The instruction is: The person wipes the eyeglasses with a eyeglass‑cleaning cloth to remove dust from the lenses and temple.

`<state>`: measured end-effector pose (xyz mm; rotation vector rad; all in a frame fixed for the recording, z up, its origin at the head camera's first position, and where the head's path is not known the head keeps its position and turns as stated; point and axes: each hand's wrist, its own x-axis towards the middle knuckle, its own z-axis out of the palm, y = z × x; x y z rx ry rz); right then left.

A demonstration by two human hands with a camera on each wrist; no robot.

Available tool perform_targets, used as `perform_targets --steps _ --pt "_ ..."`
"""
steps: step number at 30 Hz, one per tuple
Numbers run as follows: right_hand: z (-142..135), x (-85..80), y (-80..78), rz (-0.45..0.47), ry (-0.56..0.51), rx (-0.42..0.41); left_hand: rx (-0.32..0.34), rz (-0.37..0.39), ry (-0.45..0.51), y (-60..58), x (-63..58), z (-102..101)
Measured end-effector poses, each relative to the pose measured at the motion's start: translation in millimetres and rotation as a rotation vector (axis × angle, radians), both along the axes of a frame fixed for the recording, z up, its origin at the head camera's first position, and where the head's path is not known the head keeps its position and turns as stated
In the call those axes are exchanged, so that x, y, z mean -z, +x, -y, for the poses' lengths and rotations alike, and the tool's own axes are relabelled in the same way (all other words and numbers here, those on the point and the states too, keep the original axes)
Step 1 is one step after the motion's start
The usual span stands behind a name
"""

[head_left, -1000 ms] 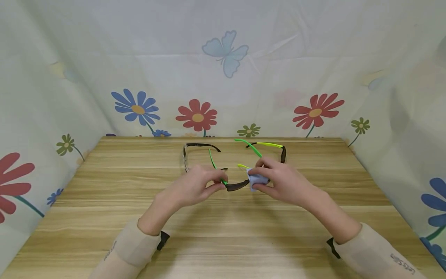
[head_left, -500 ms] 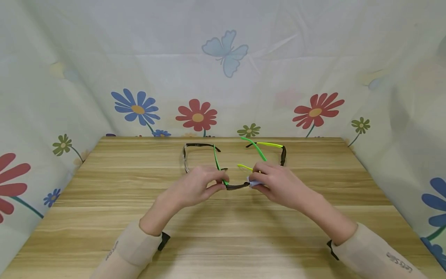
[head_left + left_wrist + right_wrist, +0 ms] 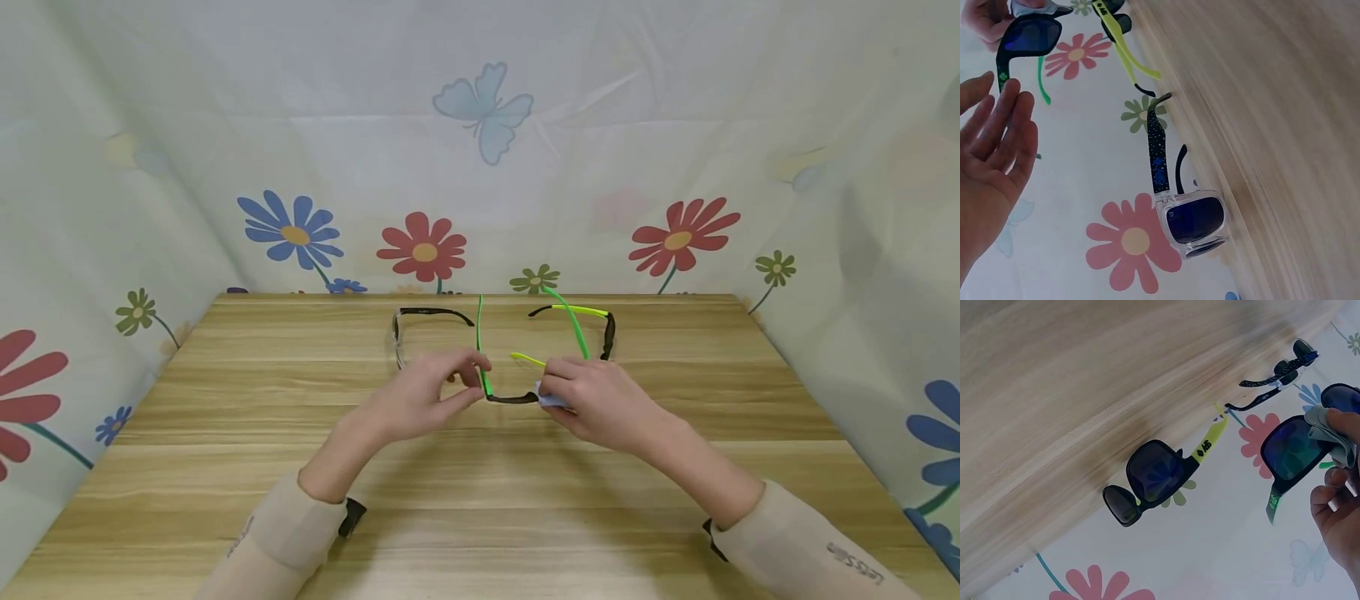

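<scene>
Black-framed sunglasses with green temples (image 3: 512,400) are held up off the table between my hands, temples pointing away from me. My right hand (image 3: 611,408) pinches a pale blue cloth (image 3: 1329,434) over the sunglasses near the bridge, where it covers part of the lenses. Beside the other hinge, my left hand (image 3: 416,400) has its thumb and fingers spread apart around the green temple. In the left wrist view the fingers lie relaxed against or just beside that temple; whether they touch it is unclear. A dark blue lens (image 3: 1032,36) shows uncovered in that view.
Clear-framed sunglasses with dark temples (image 3: 1194,220) lie on the wooden table (image 3: 480,508) behind my left hand. Black sunglasses with yellow temples (image 3: 1157,475) lie behind my right hand. A flower-printed curtain (image 3: 337,150) surrounds the table's back and sides.
The green temples have swung to the right and further upright in the head view. My left fingers have loosened from the temple. The cloth shows less, more covered by my right hand.
</scene>
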<state>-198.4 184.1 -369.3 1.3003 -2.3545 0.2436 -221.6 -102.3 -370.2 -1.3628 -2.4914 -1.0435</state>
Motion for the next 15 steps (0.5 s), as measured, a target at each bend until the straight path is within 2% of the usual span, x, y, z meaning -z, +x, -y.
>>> perform_targets --steps 7,11,15 --pt "-0.7 0.5 0.6 -0.036 0.024 0.011 -0.146 0.102 0.048 -1.7 1.8 -0.5" --pt "0.1 0.7 1.0 -0.065 0.042 0.015 -0.160 0.134 0.049 -2.9 4.0 -1.7" --pt "0.5 0.8 1.2 -0.097 0.055 0.016 -0.136 0.156 0.058 -3.5 5.0 -3.8"
